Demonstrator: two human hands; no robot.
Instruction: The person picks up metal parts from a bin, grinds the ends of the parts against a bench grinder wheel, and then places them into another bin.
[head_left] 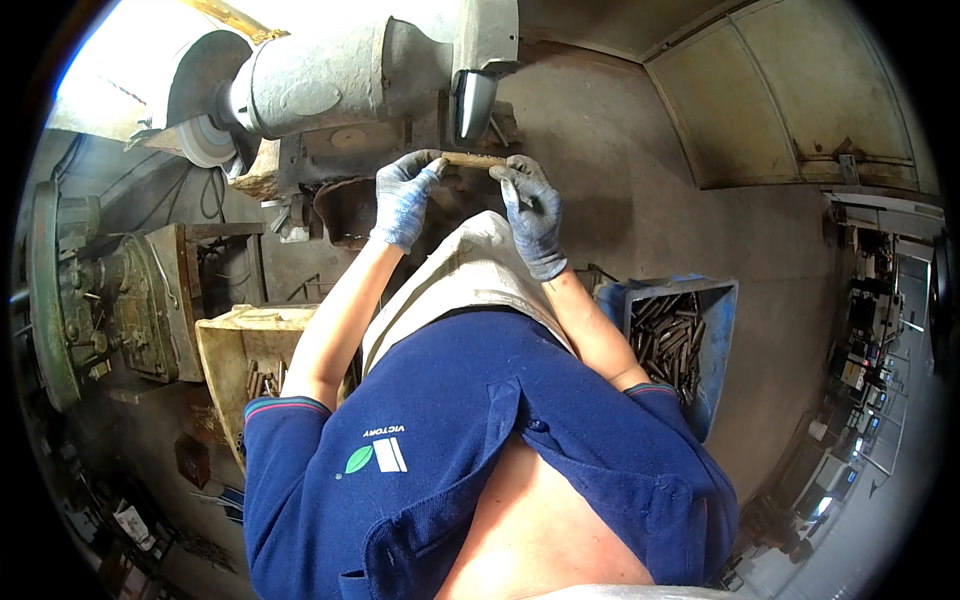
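Between my two gloved hands a short, narrow brownish bar lies roughly level, just below the right end of a grey bench grinder. My left hand is closed on the bar's left end. The fingers of my right hand pinch its right end. Both gloves are blue-grey and darkened at the fingers. Directly above the bar is the grinder's right wheel, partly hidden by its guard; a gap seems to separate them. The bar's exact material cannot be made out.
A blue bin full of dark metal rods stands at my right. At my left is a yellowish bin with some rods. The grinder's pale left wheel is exposed. Further left stands a green machine; metal panels rise at far right.
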